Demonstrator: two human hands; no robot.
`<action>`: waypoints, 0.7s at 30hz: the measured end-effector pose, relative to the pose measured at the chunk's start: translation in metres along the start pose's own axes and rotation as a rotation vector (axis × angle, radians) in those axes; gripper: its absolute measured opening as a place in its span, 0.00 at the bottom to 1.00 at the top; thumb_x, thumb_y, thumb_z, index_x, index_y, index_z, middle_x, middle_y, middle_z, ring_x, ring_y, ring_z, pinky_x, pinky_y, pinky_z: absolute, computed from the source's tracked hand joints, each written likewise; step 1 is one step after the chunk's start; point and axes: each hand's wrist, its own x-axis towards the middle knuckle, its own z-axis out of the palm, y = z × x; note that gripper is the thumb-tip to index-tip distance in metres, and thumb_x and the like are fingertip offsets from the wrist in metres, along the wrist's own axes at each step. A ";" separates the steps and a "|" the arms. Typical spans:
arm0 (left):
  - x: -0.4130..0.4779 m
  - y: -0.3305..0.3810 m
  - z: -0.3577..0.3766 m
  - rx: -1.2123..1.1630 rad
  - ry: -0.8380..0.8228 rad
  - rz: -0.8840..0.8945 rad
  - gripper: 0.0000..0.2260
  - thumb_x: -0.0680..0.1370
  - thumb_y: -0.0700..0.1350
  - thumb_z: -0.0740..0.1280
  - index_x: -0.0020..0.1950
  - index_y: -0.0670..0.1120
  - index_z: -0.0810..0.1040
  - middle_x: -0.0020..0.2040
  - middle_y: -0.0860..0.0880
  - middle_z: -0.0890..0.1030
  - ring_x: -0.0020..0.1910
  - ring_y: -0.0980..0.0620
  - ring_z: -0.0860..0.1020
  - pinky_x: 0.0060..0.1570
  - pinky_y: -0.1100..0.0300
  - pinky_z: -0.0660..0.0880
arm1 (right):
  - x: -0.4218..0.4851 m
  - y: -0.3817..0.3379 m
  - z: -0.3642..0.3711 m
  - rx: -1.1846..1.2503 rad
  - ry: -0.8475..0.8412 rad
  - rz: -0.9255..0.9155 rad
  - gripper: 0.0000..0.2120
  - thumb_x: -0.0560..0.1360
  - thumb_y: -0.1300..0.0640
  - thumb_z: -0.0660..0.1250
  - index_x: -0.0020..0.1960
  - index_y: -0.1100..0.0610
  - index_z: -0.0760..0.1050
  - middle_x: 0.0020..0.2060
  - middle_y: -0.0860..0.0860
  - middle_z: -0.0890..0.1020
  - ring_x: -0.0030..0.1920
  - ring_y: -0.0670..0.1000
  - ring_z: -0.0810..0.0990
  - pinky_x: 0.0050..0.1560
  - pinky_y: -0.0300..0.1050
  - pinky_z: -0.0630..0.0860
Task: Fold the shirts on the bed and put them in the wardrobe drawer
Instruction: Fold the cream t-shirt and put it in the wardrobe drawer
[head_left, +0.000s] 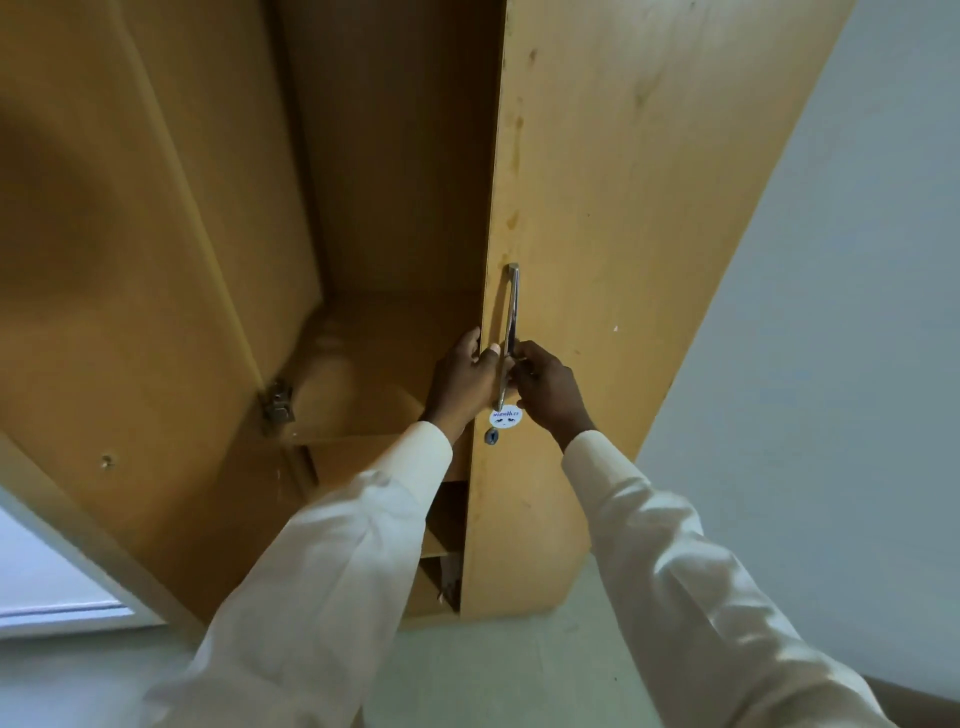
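Both hands on the shut wardrobe door, apparently to swing it open.

The left hand (470, 376) curls its fingers round the free edge of the wardrobe door (597, 208). Just beside it, the right hand (545, 387) pinches the lower part of the steel bar handle (511, 332), above a round sticker (505, 415) and a keyhole (491, 436). Left of the hands the other door (104, 260) stands wide open, and below the left wrist are bare shelves (441, 540). No shirts are in view, and no drawer can be made out – it may sit behind the door being held. The pull is best made evenly from the handle, with the left fingers guiding the edge and the body stepping back to clear the swing.
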 end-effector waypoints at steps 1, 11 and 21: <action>0.005 -0.001 0.000 -0.023 0.006 -0.016 0.21 0.83 0.49 0.58 0.76 0.50 0.64 0.73 0.49 0.70 0.67 0.51 0.71 0.58 0.62 0.67 | 0.003 0.000 0.001 0.001 -0.003 -0.001 0.13 0.71 0.42 0.55 0.52 0.41 0.73 0.43 0.48 0.84 0.44 0.54 0.83 0.44 0.59 0.81; -0.015 -0.030 -0.006 -0.116 -0.075 -0.034 0.21 0.82 0.53 0.61 0.75 0.55 0.64 0.74 0.51 0.67 0.71 0.50 0.68 0.68 0.46 0.69 | -0.017 0.009 0.004 0.119 -0.026 0.055 0.12 0.81 0.52 0.62 0.64 0.49 0.73 0.52 0.50 0.82 0.49 0.54 0.83 0.50 0.58 0.81; -0.236 -0.082 -0.090 -0.194 0.102 0.072 0.08 0.79 0.48 0.66 0.47 0.45 0.82 0.38 0.46 0.83 0.36 0.50 0.81 0.37 0.56 0.78 | -0.166 -0.030 0.049 0.485 -0.280 0.066 0.06 0.80 0.66 0.63 0.55 0.61 0.77 0.43 0.53 0.83 0.43 0.52 0.81 0.43 0.44 0.76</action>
